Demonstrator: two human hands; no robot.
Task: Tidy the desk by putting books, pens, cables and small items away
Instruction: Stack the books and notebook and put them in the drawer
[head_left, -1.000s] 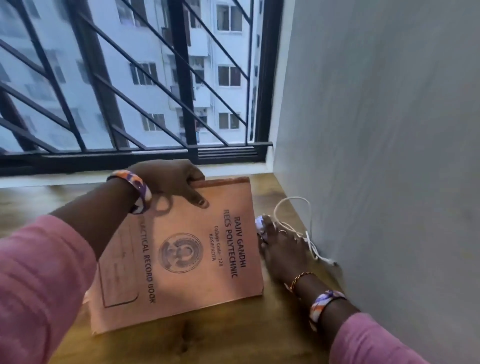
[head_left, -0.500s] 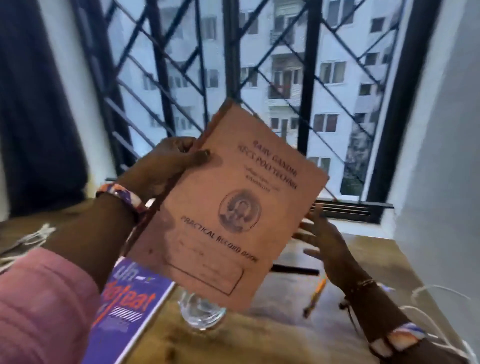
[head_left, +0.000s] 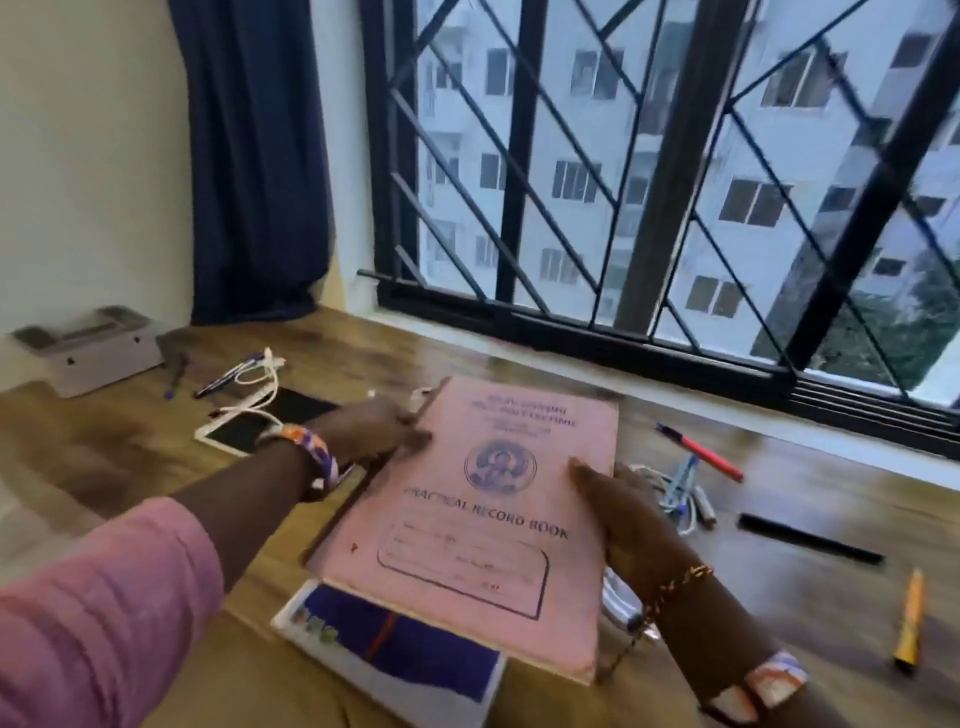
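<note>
The pink record book (head_left: 483, 525), held up in the air half a second ago, now lies flat on the purple book (head_left: 395, 654) on the wooden desk (head_left: 119, 457).
The left hand (head_left: 374, 431) grips its left edge, thumb on the cover; the right hand (head_left: 628, 514) holds the right edge, thumb on top, fingers curled beneath. A red pen (head_left: 701, 452), yellow pen (head_left: 911, 618) and white cable (head_left: 260, 374) lie scattered around.
</note>
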